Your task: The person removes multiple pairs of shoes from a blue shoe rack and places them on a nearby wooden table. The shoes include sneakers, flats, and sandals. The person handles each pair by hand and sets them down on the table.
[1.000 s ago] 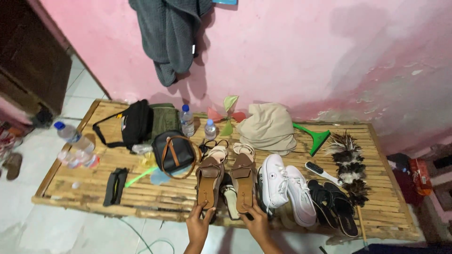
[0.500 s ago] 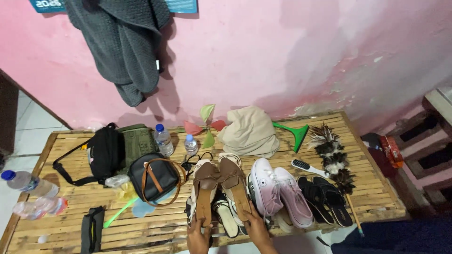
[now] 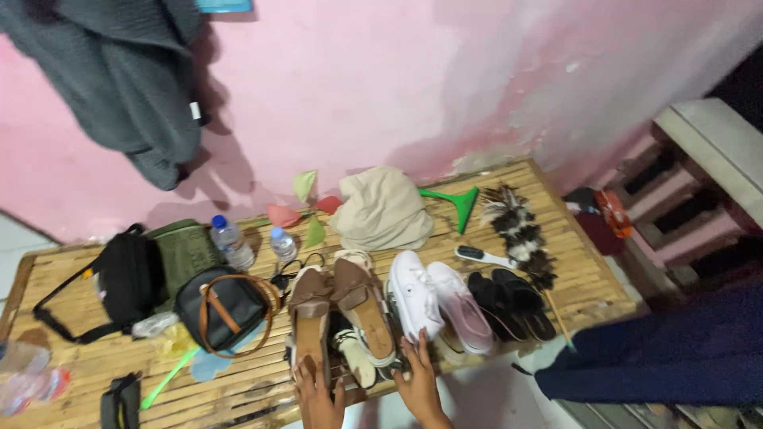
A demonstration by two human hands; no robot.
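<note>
Bare hands (image 3: 318,397), no sleeves

On the tabletop (image 3: 71,373): sandals (image 3: 342,306) centre; sneakers (image 3: 437,302) at 3 o'clock; handbag (image 3: 221,308) at 9 o'clock; cloth bundle (image 3: 380,208) at 12 o'clock.

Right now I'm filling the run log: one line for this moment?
left hand: on left brown bow sandal | right hand: at right brown bow sandal, beside white canvas sneakers | surface: bamboo-slat bench
</note>
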